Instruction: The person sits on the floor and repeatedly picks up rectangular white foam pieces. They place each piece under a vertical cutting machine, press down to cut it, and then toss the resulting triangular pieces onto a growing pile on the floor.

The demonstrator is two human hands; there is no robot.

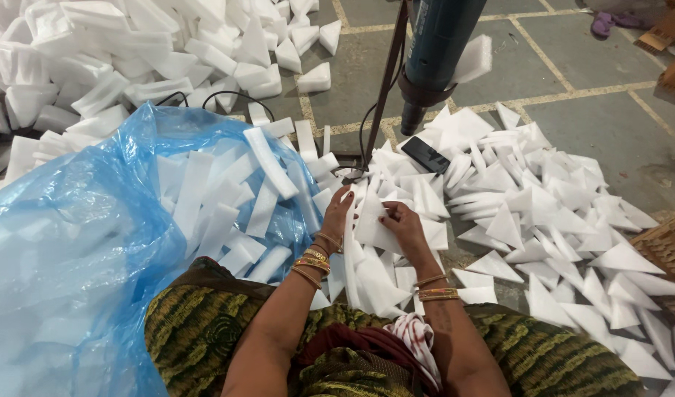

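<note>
My left hand [337,213] and my right hand [404,224] meet over one white foam piece [370,228], held upright between them above the floor in front of my lap. Both hands grip it, left at its top left edge, right on its right side. More white foam strips [367,283] lie under the hands. Bangles sit on both wrists.
A blue plastic bag [80,242] full of white foam strips lies at the left. A heap of white foam triangles [551,213] covers the floor at the right. A dark teal heat tool [429,51] hangs on a stand just beyond the hands. A black phone [424,154] lies near it. Foam blocks [131,51] pile up at the back left.
</note>
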